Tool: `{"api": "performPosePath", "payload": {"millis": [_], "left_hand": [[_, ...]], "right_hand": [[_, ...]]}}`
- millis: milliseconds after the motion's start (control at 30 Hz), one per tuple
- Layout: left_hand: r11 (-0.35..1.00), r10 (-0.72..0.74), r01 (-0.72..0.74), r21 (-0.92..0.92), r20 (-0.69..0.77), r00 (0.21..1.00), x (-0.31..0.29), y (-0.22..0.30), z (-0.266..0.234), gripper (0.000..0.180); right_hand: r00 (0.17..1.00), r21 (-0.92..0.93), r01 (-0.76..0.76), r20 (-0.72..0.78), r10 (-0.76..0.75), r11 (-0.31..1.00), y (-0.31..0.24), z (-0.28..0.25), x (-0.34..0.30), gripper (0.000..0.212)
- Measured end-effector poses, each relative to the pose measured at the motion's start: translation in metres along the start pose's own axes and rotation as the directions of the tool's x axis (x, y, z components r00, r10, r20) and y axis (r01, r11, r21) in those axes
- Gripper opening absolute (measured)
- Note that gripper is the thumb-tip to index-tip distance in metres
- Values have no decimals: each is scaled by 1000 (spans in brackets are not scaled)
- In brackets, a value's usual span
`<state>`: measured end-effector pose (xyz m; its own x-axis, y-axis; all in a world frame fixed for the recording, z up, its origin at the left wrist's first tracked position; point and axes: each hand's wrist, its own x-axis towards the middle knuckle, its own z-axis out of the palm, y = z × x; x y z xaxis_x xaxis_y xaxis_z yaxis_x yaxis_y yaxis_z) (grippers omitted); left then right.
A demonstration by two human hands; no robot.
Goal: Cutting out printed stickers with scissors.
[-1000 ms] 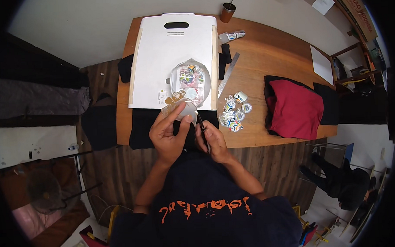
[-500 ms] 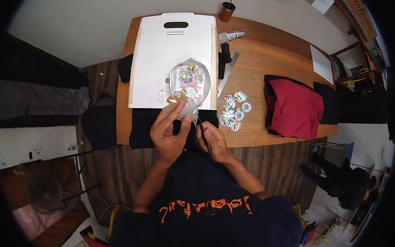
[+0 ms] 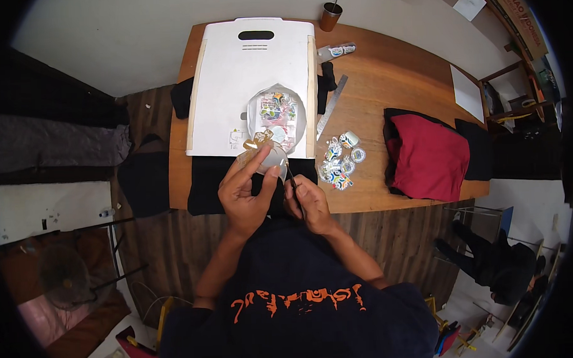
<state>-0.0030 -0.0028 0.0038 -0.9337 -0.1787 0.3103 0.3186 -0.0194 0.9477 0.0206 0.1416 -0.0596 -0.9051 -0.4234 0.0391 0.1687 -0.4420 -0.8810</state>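
The left hand (image 3: 243,194) was found above the front edge of the bench (image 3: 374,72), left of centre, its thumb and fingers pinching a pale translucent sheet (image 3: 275,160). Gold-patterned material (image 3: 258,141) showed at the sheet's far side; whether the two were joined could not be told. The right hand (image 3: 311,204), also at the front edge, had its fingers closed around a slim dark tool (image 3: 291,177), the tip of which met or lay just beside the sheet's right side; contact could not be confirmed.

A white board (image 3: 229,80) occupied the bench's left end, over black cloth (image 3: 214,188). A round white-rimmed holder (image 3: 302,123) with printed scraps (image 3: 276,110) sat at the board's near right corner. Off the board's right edge lay a metal ruler (image 3: 332,106), slanted, and a cluster of printed pieces (image 3: 342,159). A brown cup (image 3: 331,18) stood at the bench's far edge; red cloth (image 3: 431,156) lay toward its near right corner.
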Motion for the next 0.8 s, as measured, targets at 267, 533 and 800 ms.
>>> {"api": "performPosePath", "payload": {"millis": [267, 533, 800], "left_hand": [[1000, 15, -15, 1, -9, 1000, 1, 1, 1, 39], [1000, 13, -13, 16, -7, 1000, 1, 1, 0, 38], [1000, -2, 2, 8, 13, 1000, 1, 2, 0, 38]], "right_hand": [[1000, -36, 8, 3, -7, 999, -4, 0, 3, 40], [1000, -38, 5, 0, -5, 999, 1, -2, 2, 39], [1000, -8, -10, 7, 10, 1000, -1, -3, 0, 38]]}}
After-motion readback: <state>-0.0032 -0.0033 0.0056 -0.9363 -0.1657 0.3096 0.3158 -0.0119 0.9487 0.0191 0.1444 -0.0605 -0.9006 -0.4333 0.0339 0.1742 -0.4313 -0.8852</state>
